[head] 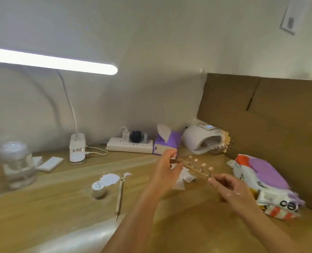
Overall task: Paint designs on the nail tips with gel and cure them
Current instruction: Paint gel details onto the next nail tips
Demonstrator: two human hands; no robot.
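Left hand point(167, 168) and right hand point(230, 189) hold nail-tip holder point(197, 170)

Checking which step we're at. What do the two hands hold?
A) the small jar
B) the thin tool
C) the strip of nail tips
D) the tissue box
C: the left hand and right hand each grip an end of the strip; the jar and tool lie on the table.

You have one view: your head-worn wide-angle camera looks forward and down across the counter point(41, 207) toward the wall point(151, 52) corner, sitting close above your left hand point(167, 170) and right hand point(229, 189).
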